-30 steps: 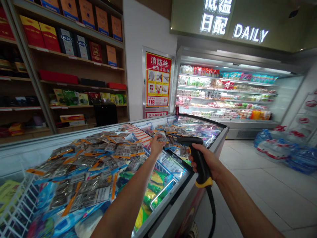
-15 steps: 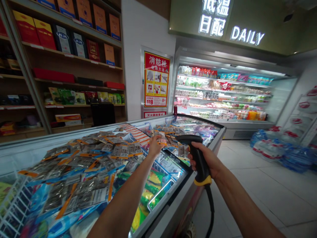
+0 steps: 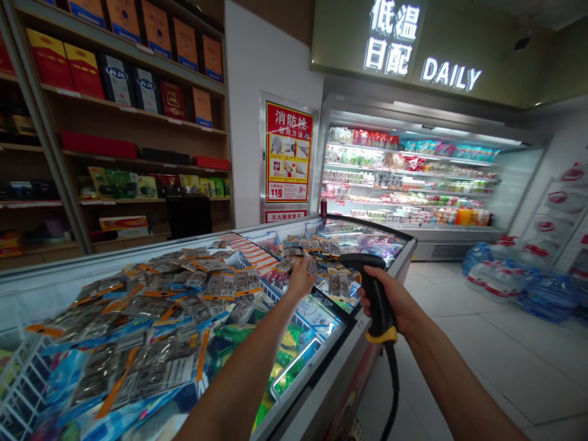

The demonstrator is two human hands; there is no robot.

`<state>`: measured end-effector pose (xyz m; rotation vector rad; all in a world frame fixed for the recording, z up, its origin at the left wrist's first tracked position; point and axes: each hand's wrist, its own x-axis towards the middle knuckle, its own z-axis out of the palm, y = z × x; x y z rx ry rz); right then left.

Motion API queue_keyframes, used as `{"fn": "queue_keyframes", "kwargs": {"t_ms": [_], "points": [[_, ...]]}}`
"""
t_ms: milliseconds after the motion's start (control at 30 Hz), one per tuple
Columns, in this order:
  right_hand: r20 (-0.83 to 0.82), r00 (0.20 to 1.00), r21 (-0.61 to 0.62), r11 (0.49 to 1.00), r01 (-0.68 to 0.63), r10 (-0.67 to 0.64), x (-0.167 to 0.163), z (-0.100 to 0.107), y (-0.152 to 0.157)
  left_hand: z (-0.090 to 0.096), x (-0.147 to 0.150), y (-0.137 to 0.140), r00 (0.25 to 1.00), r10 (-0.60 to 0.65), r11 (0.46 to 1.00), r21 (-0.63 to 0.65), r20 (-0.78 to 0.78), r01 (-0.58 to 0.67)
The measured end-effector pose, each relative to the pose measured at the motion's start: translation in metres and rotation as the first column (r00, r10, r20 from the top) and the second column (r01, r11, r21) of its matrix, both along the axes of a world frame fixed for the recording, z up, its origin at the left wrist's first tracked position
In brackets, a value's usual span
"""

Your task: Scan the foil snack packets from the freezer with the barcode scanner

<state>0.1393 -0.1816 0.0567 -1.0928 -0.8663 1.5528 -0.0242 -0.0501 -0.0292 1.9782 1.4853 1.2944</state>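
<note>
My right hand (image 3: 395,297) is wrapped round the grip of a black and yellow barcode scanner (image 3: 377,301). The scanner's head points left, and its cable hangs down toward the floor. My left hand (image 3: 302,278) is out over the chest freezer, its fingers closed on a small clear packet (image 3: 311,264), partly hidden by the fingers. Beyond it lies a pile of similar packets (image 3: 328,246) with orange and dark labels. A larger heap of such packets (image 3: 151,300) spreads over the freezer's left side.
The chest freezer's rim (image 3: 316,373) runs along my front, with a white wire basket (image 3: 25,383) at left and green-yellow bags (image 3: 287,346) under the glass. Behind stand shelves of boxes (image 3: 172,101) and a lit chiller (image 3: 408,177). Water bottles (image 3: 546,291) stand on the floor at right.
My left hand has moved slightly right and down toward the farther pile, with the packet in its fingers. My right hand and the scanner have shifted a little to the right.
</note>
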Motion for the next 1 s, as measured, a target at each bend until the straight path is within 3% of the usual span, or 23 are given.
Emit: {"fn": "queue_keyframes", "kwargs": {"t_ms": [67, 167, 233, 333, 500, 667, 800, 1000], "points": [[-0.012, 1.000, 0.000, 1.000, 0.010, -0.010, 0.003, -0.002, 0.000, -0.001, 0.013, -0.004, 0.996, 0.001, 1.000, -0.013, -0.090, -0.002], [-0.023, 1.000, -0.001, 1.000, 0.021, -0.021, 0.006, -0.003, -0.001, -0.001, 0.022, -0.011, 0.970, 0.098, 0.994, -0.033, -0.221, -0.108], [-0.021, 0.999, -0.006, 1.000, 0.027, -0.027, 0.007, -0.003, -0.002, 0.000, 0.021, -0.015, 0.950, 0.167, 0.983, -0.025, -0.265, -0.180], [-0.024, 0.999, -0.008, 1.000, 0.030, -0.030, 0.006, -0.005, -0.002, 0.004, 0.011, -0.018, 0.941, 0.183, 0.982, 0.008, -0.283, -0.189], [-0.027, 0.999, -0.012, 1.000, 0.025, -0.025, 0.003, -0.013, -0.003, 0.021, -0.032, -0.021, 0.899, 0.283, 0.959, 0.081, -0.334, -0.272], [-0.029, 0.999, -0.020, 0.999, 0.030, -0.030, 0.004, -0.023, -0.007, 0.035, -0.104, -0.033, 0.739, 0.494, 0.844, 0.047, -0.459, -0.535], [-0.028, 1.000, -0.022, 1.000, 0.009, -0.010, 0.001, -0.025, -0.009, 0.028, -0.134, -0.044, 0.668, 0.468, 0.804, -0.036, -0.578, -0.594], [-0.037, 0.999, -0.026, 1.000, -0.007, 0.006, -0.003, -0.025, -0.014, 0.020, -0.115, -0.047, 0.647, 0.413, 0.850, 0.016, -0.641, -0.527]]}}
